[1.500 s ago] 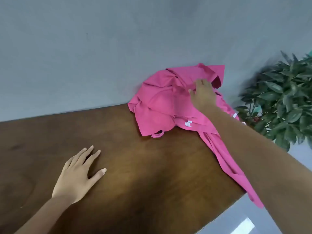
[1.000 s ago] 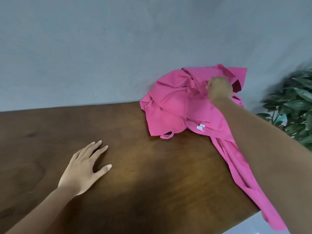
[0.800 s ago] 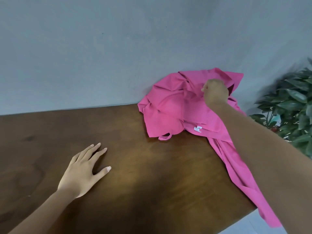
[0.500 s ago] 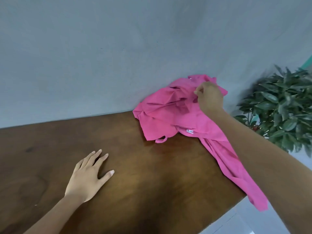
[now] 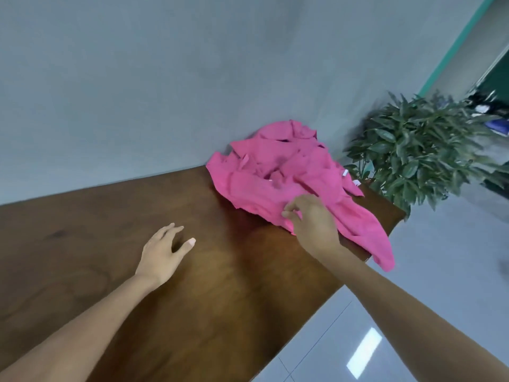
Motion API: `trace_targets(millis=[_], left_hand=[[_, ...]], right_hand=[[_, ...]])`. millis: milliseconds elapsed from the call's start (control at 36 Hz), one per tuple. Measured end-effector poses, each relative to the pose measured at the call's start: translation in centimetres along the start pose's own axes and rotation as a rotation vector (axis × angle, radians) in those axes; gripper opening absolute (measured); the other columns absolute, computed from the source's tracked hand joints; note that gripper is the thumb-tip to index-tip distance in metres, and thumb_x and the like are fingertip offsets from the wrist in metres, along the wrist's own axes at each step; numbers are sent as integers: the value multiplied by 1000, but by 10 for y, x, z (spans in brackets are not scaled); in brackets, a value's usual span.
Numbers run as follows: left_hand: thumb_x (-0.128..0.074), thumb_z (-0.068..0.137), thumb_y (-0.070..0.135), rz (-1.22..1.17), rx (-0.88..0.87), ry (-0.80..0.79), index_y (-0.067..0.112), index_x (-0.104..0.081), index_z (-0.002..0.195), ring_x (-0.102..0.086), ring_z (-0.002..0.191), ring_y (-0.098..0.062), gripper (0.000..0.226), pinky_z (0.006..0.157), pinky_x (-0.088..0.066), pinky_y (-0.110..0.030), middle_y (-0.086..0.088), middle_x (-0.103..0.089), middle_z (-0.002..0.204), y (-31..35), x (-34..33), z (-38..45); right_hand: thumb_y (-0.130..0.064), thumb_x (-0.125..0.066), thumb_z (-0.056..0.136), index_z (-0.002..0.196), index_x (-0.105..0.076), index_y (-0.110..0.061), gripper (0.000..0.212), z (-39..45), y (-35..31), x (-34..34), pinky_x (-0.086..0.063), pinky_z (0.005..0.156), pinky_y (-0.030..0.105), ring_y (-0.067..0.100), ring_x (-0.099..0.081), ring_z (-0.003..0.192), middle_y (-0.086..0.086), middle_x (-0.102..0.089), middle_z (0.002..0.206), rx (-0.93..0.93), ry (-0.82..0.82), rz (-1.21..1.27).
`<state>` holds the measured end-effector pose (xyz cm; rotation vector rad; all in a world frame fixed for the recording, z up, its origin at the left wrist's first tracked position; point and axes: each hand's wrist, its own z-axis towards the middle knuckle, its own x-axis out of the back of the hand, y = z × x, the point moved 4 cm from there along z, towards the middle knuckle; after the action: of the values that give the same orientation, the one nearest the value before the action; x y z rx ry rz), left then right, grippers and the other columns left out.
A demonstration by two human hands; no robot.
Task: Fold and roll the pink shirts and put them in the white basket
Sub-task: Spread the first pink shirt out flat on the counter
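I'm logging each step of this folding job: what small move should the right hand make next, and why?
Probably draw the pinched edge toward the bare table. The right hand grips the near edge of the pink shirts, which lie crumpled at the far corner, partly overhanging; the left hand rests open nearby.

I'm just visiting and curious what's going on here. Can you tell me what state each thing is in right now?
Crumpled pink cotton shirts: unfolded heap at the table's far corner, one part hanging over the edge.
Right hand: pinches the heap's near edge.
Left hand: open, fingers spread over the table, holds nothing.
Dark brown wooden table: bears the heap.
Leafy green plant: upright beside the table.
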<state>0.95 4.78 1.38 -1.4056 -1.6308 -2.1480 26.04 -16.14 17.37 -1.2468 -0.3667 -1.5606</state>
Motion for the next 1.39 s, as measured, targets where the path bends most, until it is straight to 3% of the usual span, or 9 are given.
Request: trace_targets(millis=[139, 278, 500, 667, 861, 1000, 1139, 1222, 1389], left_hand=[[-48, 96, 65, -59, -38, -30, 28, -53, 143, -40, 141, -18, 59, 117, -31, -39, 9, -41, 153, 5, 14, -7], [-50, 98, 59, -45, -159, -58, 25, -56, 138, -45, 136, -16, 53, 114, -35, -38, 6, -49, 147, 33, 20, -9], [-51, 98, 58, 53, -359, -115, 22, -57, 136, -49, 131, -16, 53, 111, -40, -40, 3, -53, 142, 102, 3, 5], [-59, 99, 45, 241, -534, -202, 18, -59, 133, -54, 125, -21, 44, 106, -40, -38, -1, -58, 135, 158, -30, 41], [-57, 101, 40, 404, -547, -221, 20, -53, 144, -48, 135, -26, 48, 113, -34, -47, -5, -57, 142, 192, -65, 106], [-52, 103, 42, 527, -476, -278, 22, -49, 148, -41, 142, -25, 49, 118, -24, -50, -1, -49, 153, 202, -82, 132], [-59, 100, 43, 594, -453, -285, 21, -61, 133, -52, 127, -25, 40, 111, -30, -43, 0, -61, 130, 199, -92, 145], [-64, 97, 40, 494, -477, -260, 17, -68, 112, -55, 107, -26, 28, 97, -37, -38, 2, -56, 100, 196, -88, 147], [-75, 90, 33, 144, -513, -154, 14, -67, 85, -60, 88, -17, 21, 84, -48, -33, 2, -67, 90, 203, -53, 130]], right_hand=[[-15, -74, 86, 81, -69, -19, 8, -86, -8, -42, -51, 63, 36, 15, -57, 85, -9, -65, 84, 67, -103, -60], [-15, -67, 90, 84, -70, -21, 9, -116, -6, -53, -46, 66, 29, 12, -55, 85, -11, -67, 87, 39, -197, -84], [-27, -67, 94, 94, -68, -20, 7, -92, 16, -21, -45, 61, 31, 12, -56, 89, -10, -65, 94, 25, -152, -121], [-36, -66, 93, 118, -61, -19, 30, -56, 53, -8, -54, 71, 40, 17, -56, 98, -4, -61, 108, -64, -147, -133], [-40, -67, 93, 130, -54, -11, 49, -31, 74, -24, -47, 91, 39, 25, -57, 110, 6, -62, 119, -188, -163, -98], [-32, -66, 93, 113, -58, -9, 32, -18, 86, -39, -48, 86, 41, 28, -59, 103, 7, -63, 107, -216, -205, -106], [-7, -54, 87, 83, -55, -10, 5, -8, 102, -43, -40, 63, 36, 28, -55, 78, 6, -57, 80, -170, -208, -151], [0, -51, 84, 86, -62, -7, 13, -4, 114, -39, -41, 59, 34, 28, -57, 78, 7, -60, 83, -177, -207, -86], [-1, -48, 90, 96, -63, -8, 18, 4, 131, -22, -50, 66, 40, 27, -58, 79, 5, -61, 89, -131, -104, 59]])
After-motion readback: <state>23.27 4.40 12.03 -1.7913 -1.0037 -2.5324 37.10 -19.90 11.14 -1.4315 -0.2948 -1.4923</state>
